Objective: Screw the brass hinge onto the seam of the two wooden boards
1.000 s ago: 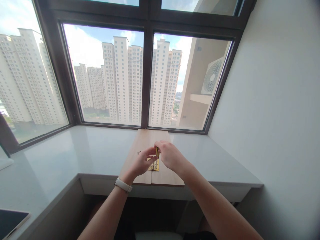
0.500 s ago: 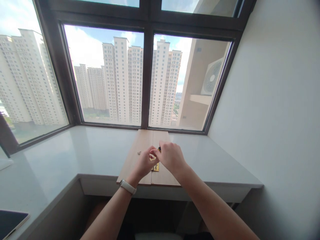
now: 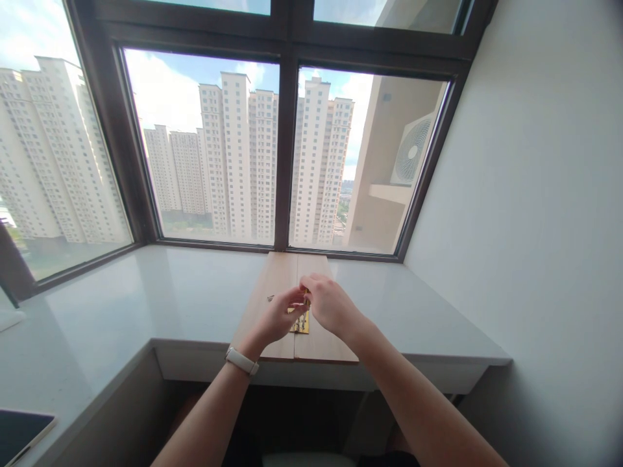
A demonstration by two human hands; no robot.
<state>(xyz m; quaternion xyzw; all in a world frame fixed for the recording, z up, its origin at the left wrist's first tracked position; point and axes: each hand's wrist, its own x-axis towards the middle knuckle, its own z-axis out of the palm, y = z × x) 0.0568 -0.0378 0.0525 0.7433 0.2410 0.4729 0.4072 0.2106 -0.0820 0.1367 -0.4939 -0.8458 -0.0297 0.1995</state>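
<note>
My right hand (image 3: pixel 328 301) is closed from above around a slim upright yellow-and-black piece (image 3: pixel 306 298), shaped like a small screwdriver handle and mostly hidden by fingers. My left hand (image 3: pixel 282 314), with a white band on its wrist, pinches in at the lower part of that same piece; its fingertips are partly covered. Just below both hands, a brass-coloured hinge (image 3: pixel 302 323) lies across the seam of two pale wooden boards (image 3: pixel 318 347). Dark marks show on the hinge, too small to make out. A few small screws (image 3: pixel 270 298) lie on the left board.
The boards rest on a white window ledge (image 3: pixel 195 292), their near ends at its front edge. Dark window frames (image 3: pixel 287 162) stand behind. A white wall (image 3: pixel 525 194) rises at right. A dark-screened device (image 3: pixel 24 431) lies at lower left.
My right hand has shifted slightly left, its fingers now covering the dark top of the piece. My left hand and wrist have moved a little left, and more of the hinge shows.
</note>
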